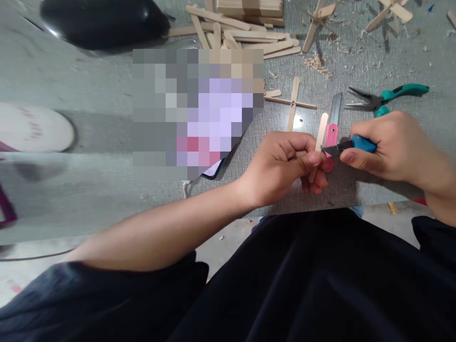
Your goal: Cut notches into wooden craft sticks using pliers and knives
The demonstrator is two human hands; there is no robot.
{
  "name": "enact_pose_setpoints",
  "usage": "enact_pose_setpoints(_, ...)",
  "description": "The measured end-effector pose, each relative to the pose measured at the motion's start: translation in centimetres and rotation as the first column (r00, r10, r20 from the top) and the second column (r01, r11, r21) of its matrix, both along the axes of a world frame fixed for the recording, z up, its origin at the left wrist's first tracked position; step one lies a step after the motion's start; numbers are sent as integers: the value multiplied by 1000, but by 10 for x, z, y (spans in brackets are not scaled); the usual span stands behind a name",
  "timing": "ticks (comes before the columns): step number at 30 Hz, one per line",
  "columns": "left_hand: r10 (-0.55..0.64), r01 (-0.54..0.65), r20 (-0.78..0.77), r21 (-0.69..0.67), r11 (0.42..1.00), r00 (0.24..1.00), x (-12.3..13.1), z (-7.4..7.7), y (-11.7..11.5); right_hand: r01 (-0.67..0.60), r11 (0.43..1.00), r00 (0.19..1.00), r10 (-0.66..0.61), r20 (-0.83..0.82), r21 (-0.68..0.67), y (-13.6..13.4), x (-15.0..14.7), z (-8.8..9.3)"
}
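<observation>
Pinching a pale wooden stick (322,127) between thumb and forefinger, the person's left hand (285,164) is near the front edge of a grey, fabric-textured table (107,95). The stick slants upward, its rounded top above the fingers and its lower end showing below the thumb. The right hand (395,147) has its fingers closed around a blue-handled knife (364,143), whose dark blade points left, the tip at the stick just above the left thumb.

Directly behind the stick lies a pink knife (332,135) with its wide metal blade pointing away from the person; its near end is partly behind the left fingers. Green-handled pliers (386,97) lie beyond the right hand, their jaws parted. Two thin sticks form a cross (293,103) beyond the left hand. Farther back are a loose pile of sticks (245,35), wood shavings (317,65) and more crossed sticks (316,21).

To the left, a phone (214,170) lies largely under a blurred patch, so its screen cannot be read. A white rounded object (35,126) at the far left carries reddish lettering too faint to read. A glossy black object (103,23) sits at the upper left.
</observation>
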State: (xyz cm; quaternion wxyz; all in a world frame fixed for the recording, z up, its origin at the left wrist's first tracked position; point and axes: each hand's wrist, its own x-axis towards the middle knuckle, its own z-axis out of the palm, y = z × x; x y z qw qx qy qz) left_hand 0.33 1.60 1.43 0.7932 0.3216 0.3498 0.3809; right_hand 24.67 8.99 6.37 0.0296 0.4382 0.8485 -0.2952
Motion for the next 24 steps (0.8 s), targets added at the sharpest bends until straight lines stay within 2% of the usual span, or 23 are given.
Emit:
enact_pose_setpoints(5,-24,25,-30,11,1000,999,-1,1,0,-15,998,1000,16,1,-61,1,0,2)
enact_pose_setpoints(9,-45,45,-39,-2,999,998,-1,2,0,-8,999,1000,9,12,-42,0,-1,0)
enact_pose_setpoints(14,-35,34,-35,-31,999,999,0,-1,-1,6,999,1000,-7,18,42,-5,-2,-6)
enact_pose_setpoints(19,-24,24,-5,-56,998,1000,1,-3,-2,19,989,994,-34,99,148,-10,-2,-7)
enact_pose_setpoints(24,-16,16,0,-65,998,1000,1,-2,-1,4,951,990,-48,135,308,-13,0,-11)
